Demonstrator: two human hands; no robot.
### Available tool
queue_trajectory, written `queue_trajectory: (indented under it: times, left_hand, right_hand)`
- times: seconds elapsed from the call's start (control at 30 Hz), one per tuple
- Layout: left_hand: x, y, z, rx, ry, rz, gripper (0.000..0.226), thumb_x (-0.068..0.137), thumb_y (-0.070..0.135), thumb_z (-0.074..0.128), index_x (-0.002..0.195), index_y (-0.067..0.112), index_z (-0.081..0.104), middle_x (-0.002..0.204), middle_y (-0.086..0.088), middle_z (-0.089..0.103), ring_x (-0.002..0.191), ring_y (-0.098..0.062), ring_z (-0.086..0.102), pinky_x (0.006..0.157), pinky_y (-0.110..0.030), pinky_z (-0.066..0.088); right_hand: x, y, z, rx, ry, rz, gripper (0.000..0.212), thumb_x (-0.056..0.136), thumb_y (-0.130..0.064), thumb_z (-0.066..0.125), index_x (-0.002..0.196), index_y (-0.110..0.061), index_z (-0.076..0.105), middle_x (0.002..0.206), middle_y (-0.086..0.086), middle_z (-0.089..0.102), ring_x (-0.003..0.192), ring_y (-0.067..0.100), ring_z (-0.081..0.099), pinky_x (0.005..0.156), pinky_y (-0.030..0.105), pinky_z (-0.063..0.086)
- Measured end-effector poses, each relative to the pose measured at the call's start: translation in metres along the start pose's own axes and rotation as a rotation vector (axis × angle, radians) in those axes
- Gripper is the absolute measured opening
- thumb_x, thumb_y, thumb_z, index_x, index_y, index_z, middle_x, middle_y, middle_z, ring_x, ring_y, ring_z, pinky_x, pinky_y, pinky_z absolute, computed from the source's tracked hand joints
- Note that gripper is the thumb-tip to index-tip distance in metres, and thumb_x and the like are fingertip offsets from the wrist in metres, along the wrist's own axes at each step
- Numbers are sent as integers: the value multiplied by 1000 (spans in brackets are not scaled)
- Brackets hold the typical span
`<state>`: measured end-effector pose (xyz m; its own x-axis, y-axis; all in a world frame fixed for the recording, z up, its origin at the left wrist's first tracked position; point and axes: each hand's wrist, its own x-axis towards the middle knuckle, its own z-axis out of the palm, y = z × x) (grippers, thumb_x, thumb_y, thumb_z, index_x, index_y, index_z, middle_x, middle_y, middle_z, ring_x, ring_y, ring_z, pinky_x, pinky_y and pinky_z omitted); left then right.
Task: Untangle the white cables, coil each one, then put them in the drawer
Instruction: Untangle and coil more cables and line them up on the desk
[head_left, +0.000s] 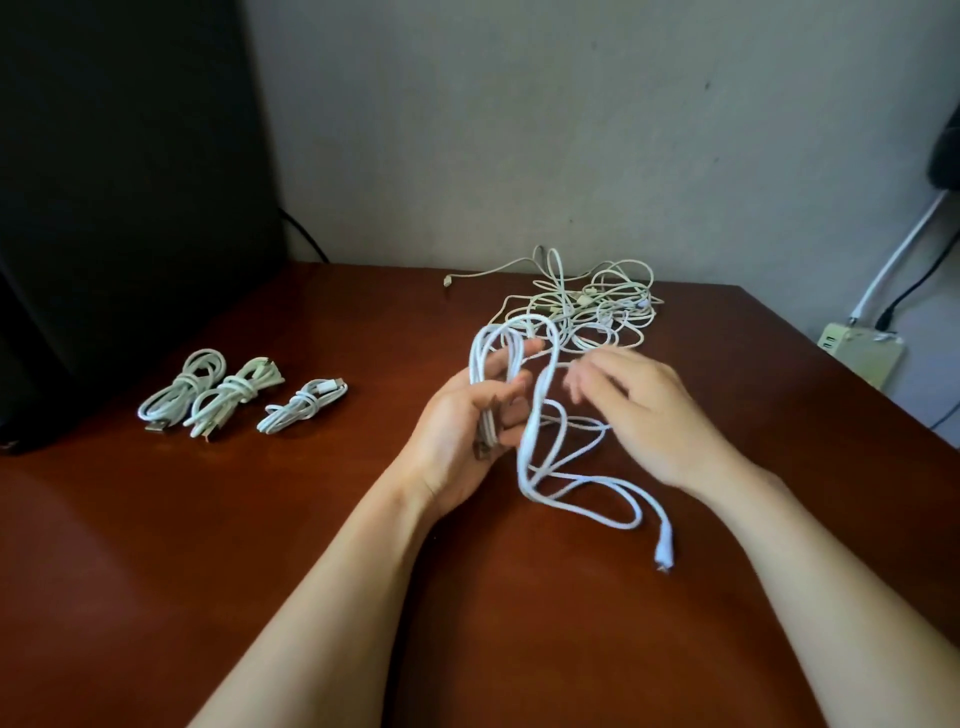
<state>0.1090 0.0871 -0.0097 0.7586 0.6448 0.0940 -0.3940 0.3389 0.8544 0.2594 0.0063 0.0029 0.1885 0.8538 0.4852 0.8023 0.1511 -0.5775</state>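
Head view. Item: long white plastic-sheathed cable (597, 512). Judged light, limp and smooth.
Left hand (467, 415): fingers (514, 389) clenched round its gathered loops.
Loose tail: on the brown wooden tabletop (260, 519), below the right hand (639, 410).
Right hand: blurred, grip cannot be told.
Suggested hold: just beside the left fingers.

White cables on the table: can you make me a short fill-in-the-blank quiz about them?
1. ____ coiled bundles lie on the table's left side.
2. The loops of the loose cable are gripped in the ____ hand.
3. The heap by the wall is ____, not coiled.
Missing words: three; left; tangled.
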Motion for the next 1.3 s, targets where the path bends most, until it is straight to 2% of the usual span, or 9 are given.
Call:
queue_trajectory:
  times: [0.1,0.23,0.4,0.67,0.83,0.93,1.03,1.17,1.3]
  left_hand:
    - [-2,5,-1,-60,57,21,28,93,7,40,107,11,64,60,3,41,48,-6,29,40,-14,23]
    - [-3,9,2,-115,63,13,27,95,20,41,108,12,64,64,4,40,52,-7,25,40,-14,23]
    - [-1,6,1,-114,49,34,27,99,21,37,110,15,61,66,4,39,49,-5,26,41,-14,21]
    - [-1,12,-5,-291,87,135,27,101,22,34,108,16,59,65,4,41,47,-4,26,40,-14,22]
    - [0,23,-19,-471,239,225,25,101,23,35,104,18,59,62,4,40,46,-5,24,41,-14,20]
    - [-1,21,-19,-417,277,221,25,101,23,35,105,18,59,63,4,40,47,-5,24,40,-14,21]
    - [-1,19,-16,-365,246,194,25,101,21,35,105,17,59,63,4,40,46,-4,26,40,-14,21]
    - [1,15,-15,-277,221,137,27,102,21,35,108,15,60,63,4,42,45,-4,26,41,-15,21]
    - [2,13,-12,-204,217,107,29,102,25,35,109,15,61,64,4,39,45,-4,25,37,-14,23]
  right_hand:
    - [-3,-6,3,-61,-72,69,42,93,-43,48,61,-17,41,51,-1,46,48,12,45,62,39,46]
    - [-2,-15,-4,-236,215,3,59,86,-61,43,54,-11,39,46,1,34,48,14,27,51,35,30]
    - [1,-14,-21,-519,587,81,54,82,-49,56,56,-2,52,47,4,32,50,31,40,49,31,30]
    - [3,16,-40,-730,748,290,28,82,-24,55,61,-6,59,64,17,55,61,43,52,55,30,23]
    - [-2,40,-56,-727,714,579,20,79,-16,54,76,-1,68,76,30,60,74,47,57,62,33,32]
    - [-5,49,-55,-771,540,671,19,81,-20,61,95,-10,69,99,24,62,99,41,56,79,39,37]
    - [-5,48,-52,-801,316,695,55,79,-25,71,129,-20,49,131,17,47,125,35,36,99,45,27]
    - [-2,15,-46,-803,355,292,69,77,-27,71,138,-16,43,137,15,44,128,36,32,103,47,23]
    - [-5,-33,-12,-694,79,-13,60,92,-45,42,143,-15,38,138,9,50,124,32,45,100,43,32]
